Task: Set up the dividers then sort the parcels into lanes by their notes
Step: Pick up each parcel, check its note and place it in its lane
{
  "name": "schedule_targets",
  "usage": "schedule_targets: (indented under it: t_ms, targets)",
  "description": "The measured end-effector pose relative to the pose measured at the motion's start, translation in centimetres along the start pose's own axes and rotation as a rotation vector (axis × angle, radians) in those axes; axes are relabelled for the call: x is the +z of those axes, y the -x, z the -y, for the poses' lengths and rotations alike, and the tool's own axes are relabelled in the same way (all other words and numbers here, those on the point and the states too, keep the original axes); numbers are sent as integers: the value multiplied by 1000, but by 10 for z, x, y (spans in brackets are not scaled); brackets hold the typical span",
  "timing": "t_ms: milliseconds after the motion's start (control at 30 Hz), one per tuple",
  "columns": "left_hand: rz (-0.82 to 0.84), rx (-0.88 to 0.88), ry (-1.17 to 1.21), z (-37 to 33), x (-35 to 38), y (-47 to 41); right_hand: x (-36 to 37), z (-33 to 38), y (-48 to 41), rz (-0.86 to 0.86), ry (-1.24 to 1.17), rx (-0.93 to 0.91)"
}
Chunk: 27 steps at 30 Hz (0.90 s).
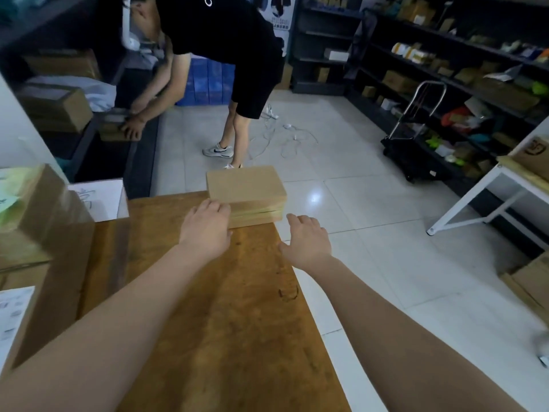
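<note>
Reaching for parcels: sorting step judged underway. Left hand (206, 226), fingers loosely curled, touches the two stacked parcels (246, 193) at the tabletop (225, 307) far edge. Right hand (307, 240), fingers spread, hovers just beside. Next: grip both sides, check the note.

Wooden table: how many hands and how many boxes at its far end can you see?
Bare hands of the camera wearer: 2, left and right
Flat tan cardboard boxes stacked at the far end of the wooden table: 2
Total: 4
</note>
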<state>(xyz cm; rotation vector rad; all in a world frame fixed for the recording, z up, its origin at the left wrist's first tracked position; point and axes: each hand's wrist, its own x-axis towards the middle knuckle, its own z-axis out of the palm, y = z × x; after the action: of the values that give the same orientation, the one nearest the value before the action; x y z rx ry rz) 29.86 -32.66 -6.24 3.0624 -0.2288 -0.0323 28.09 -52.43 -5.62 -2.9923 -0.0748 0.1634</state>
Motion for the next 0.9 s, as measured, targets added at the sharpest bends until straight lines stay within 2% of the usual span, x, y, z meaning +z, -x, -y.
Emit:
schedule_targets:
  t_ms: [233, 400, 633, 767, 900]
  targets:
    - [19, -53, 47, 1, 21, -57, 17, -15, -64, -12, -68, 34]
    - [107, -153, 136, 1, 38, -84, 26, -27, -100, 90, -264, 102]
    - [76, -279, 286, 0, 48, -101, 41, -34, -124, 191, -592, 114]
    - [56, -299, 308, 6, 55, -104, 56, -31, -126, 139, -764, 135]
    - [33, -288, 313, 9, 54, -102, 68, -28, -125, 71, -819, 178]
